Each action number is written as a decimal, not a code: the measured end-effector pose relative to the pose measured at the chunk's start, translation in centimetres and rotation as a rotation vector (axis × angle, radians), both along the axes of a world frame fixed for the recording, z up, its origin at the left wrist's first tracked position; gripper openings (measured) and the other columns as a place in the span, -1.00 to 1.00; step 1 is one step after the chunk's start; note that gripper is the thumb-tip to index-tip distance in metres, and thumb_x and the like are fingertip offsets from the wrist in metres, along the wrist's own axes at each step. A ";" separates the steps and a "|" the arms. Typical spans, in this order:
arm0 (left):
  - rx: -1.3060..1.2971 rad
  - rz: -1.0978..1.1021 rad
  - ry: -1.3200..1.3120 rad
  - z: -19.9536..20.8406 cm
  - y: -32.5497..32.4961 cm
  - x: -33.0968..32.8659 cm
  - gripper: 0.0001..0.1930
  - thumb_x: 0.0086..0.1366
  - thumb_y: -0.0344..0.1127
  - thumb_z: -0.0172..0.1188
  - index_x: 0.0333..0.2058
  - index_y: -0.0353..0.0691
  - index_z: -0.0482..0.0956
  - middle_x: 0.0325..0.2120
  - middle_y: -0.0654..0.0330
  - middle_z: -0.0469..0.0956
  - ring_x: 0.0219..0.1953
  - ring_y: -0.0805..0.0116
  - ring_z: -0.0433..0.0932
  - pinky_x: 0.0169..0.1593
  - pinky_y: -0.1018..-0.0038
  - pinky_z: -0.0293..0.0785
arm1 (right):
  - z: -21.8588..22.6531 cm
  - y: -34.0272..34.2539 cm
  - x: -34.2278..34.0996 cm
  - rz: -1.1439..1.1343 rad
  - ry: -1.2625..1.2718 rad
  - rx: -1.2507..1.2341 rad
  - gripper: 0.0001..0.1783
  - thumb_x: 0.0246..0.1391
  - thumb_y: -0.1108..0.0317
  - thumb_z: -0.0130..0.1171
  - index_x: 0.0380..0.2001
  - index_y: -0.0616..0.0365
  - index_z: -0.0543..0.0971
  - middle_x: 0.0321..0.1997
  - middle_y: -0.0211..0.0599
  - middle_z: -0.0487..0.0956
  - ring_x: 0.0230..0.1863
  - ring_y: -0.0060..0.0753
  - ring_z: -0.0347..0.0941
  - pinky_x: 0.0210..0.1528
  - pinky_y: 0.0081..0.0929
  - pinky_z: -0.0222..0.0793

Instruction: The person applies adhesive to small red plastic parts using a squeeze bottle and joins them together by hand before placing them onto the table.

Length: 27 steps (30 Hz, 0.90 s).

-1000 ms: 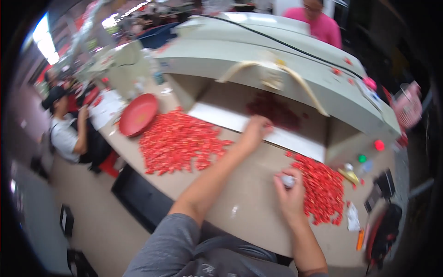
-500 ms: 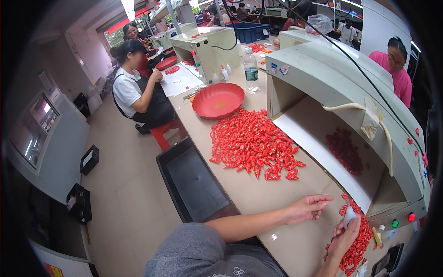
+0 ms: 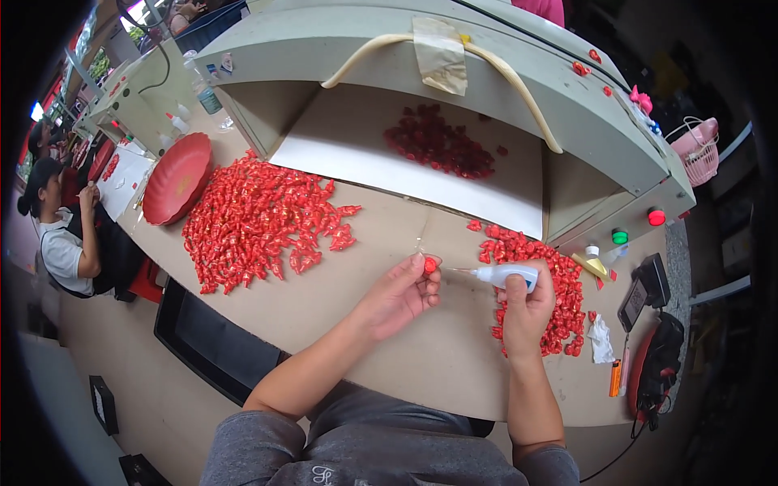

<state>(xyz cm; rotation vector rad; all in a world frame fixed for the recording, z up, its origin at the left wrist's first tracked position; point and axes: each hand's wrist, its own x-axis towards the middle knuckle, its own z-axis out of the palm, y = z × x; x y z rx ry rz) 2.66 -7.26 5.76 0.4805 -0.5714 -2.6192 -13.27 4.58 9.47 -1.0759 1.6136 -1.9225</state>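
Note:
Between the thumb and fingers of my left hand [image 3: 403, 296] is a small red plastic piece [image 3: 430, 264]. My right hand [image 3: 528, 312] is wrapped round a whitish squeeze bottle [image 3: 509, 276], which lies nearly level. Its thin nozzle points left at the red piece, close to it; whether they touch I cannot tell. Right beside and behind my right hand spreads a heap of small red parts [image 3: 567, 287]. A larger pile of red pieces with gold marks [image 3: 251, 223] lies on the table to the left of my left hand.
A pale arched machine [image 3: 356, 73] stands behind my hands, with more red parts [image 3: 446, 142] inside. A red scalloped bowl [image 3: 178, 178] is at left, a black bin [image 3: 215, 336] below the table edge. An orange lighter [image 3: 615, 378] lies at right. A co-worker [image 3: 69, 227] sits far left.
My view has swung to the right, towards the machine. The squeeze bottle has tipped from upright to nearly level, its nozzle now by the piece in my left hand.

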 end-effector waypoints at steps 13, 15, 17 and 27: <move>0.081 -0.043 0.016 -0.4 0.4 -0.2 -0.74 0.43 -0.14 -0.03 -0.14 -0.18 0.48 -0.48 0.36 0.42 -0.39 0.55 0.40 -0.24 0.52 0.41 | 0.6 -0.4 0.9 -0.034 0.304 0.064 -0.76 0.03 0.31 0.34 -0.39 0.22 0.50 -0.46 -0.34 0.52 -0.45 -0.57 0.41 -0.39 -0.61 0.32; 0.067 -0.048 0.029 -0.5 0.4 -0.2 -0.74 0.43 -0.14 -0.03 -0.14 -0.18 0.48 -0.47 0.37 0.42 -0.39 0.56 0.40 -0.24 0.51 0.41 | 0.6 -0.4 0.9 -0.035 0.313 0.070 -0.76 0.02 0.33 0.34 -0.39 0.22 0.50 -0.46 -0.34 0.53 -0.45 -0.55 0.42 -0.39 -0.60 0.33; 0.064 -0.047 0.022 -0.5 0.3 -0.1 -0.74 0.43 -0.14 -0.03 -0.13 -0.18 0.48 -0.47 0.37 0.42 -0.39 0.56 0.40 -0.24 0.51 0.41 | 0.5 -0.4 0.9 -0.030 0.343 0.088 -0.77 0.01 0.33 0.35 -0.39 0.22 0.51 -0.46 -0.33 0.53 -0.45 -0.54 0.43 -0.38 -0.60 0.34; 0.046 -0.049 -0.013 -0.4 0.4 -0.2 -0.74 0.43 -0.12 -0.03 -0.15 -0.18 0.49 -0.47 0.38 0.39 -0.41 0.58 0.36 -0.25 0.52 0.41 | 0.4 -0.4 1.0 -0.020 0.326 0.114 -0.74 0.00 0.29 0.36 -0.38 0.21 0.52 -0.44 -0.32 0.55 -0.44 -0.52 0.46 -0.37 -0.59 0.37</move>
